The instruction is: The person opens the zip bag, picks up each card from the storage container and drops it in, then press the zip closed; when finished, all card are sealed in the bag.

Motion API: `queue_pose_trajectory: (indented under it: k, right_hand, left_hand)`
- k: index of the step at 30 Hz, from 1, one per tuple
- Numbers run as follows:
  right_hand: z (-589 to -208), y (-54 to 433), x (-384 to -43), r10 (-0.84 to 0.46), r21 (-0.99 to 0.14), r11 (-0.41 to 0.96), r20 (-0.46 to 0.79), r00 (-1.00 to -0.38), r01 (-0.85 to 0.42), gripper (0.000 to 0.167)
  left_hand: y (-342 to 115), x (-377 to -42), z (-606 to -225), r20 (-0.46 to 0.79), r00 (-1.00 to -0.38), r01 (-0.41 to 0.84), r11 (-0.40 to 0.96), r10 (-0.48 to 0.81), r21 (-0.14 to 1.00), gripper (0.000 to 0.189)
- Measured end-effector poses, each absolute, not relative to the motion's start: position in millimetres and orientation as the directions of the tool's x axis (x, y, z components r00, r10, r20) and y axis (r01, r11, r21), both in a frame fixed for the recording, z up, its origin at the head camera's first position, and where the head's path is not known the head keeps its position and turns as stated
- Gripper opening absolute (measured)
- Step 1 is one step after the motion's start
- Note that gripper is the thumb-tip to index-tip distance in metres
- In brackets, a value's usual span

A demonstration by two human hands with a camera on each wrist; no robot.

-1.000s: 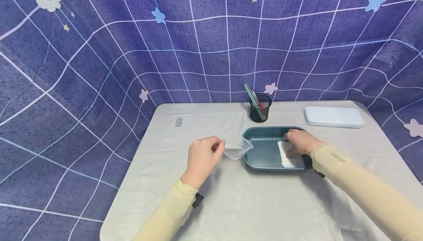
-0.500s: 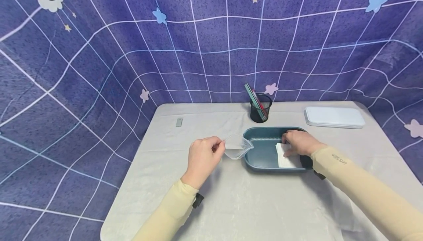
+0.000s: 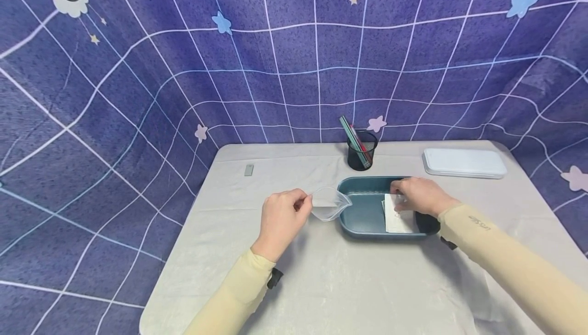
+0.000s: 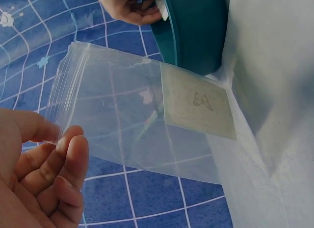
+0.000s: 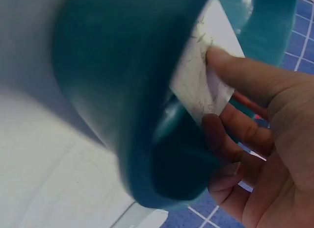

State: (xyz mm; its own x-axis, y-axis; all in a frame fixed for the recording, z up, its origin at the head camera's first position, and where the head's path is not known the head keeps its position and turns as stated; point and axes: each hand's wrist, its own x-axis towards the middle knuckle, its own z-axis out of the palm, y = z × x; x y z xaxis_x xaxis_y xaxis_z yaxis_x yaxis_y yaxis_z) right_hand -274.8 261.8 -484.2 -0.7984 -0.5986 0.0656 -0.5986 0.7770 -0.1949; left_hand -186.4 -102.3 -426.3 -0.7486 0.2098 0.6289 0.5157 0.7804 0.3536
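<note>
My left hand [image 3: 286, 217] pinches the mouth edge of a clear zip bag [image 4: 122, 100], its mouth gaping in the head view. Inside the bag's lower end lies a square card [image 4: 198, 100] printed with a butterfly. To the right stands a teal oblong basin [image 3: 363, 215]. My right hand [image 3: 422, 195] reaches over its right end and pinches a thin white card [image 5: 194, 78] with faint printed marks, thumb on its face. Another pale edge shows under that card at its left side in the head view.
Behind the basin stands a black mesh pen cup [image 3: 360, 159] with several pens. A white flat case [image 3: 464, 162] lies at the back right. On the left of the cloth-covered table [image 3: 220, 253] is a small grey block [image 3: 248, 170].
The right hand has drawn back slightly to the right, and the white card's top has tilted up, baring a printed mark and another edge beneath. The left hand and bag have stayed put.
</note>
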Motion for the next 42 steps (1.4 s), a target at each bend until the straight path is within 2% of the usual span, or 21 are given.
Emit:
queue_pose_trajectory:
  k: [9,17,24,30,38,42]
  right_hand:
    - [-466,263,-271,-0.598,-0.204,0.769,0.106,-0.794,-0.606,0.012]
    - [-443,265,-266,-0.589,-0.211,0.768,0.138,-0.796,-0.605,0.015]
    - [-436,265,-258,-0.611,-0.195,0.744,0.188,-0.769,-0.639,0.015]
    - [-434,257,-249,-0.640,-0.146,0.698,0.313,-0.702,-0.702,0.016]
    - [-423,243,-235,-0.636,-0.072,0.625,0.531,-0.560,-0.778,0.013]
    - [-408,234,-225,-0.621,-0.070,0.604,0.583,-0.524,-0.794,0.012]
  left_hand:
    - [-103,-187,-427,0.631,-0.746,0.524,0.774,0.215,0.356,0.015]
    - [-103,-187,-425,0.629,-0.747,0.520,0.777,0.214,0.353,0.014]
    - [-104,-187,-425,0.632,-0.745,0.519,0.779,0.212,0.351,0.014]
    - [-103,-187,-424,0.629,-0.748,0.517,0.780,0.213,0.351,0.014]
    - [-103,-189,-424,0.618,-0.758,0.515,0.774,0.211,0.368,0.015]
    - [-103,-189,-425,0.614,-0.761,0.510,0.778,0.210,0.366,0.015]
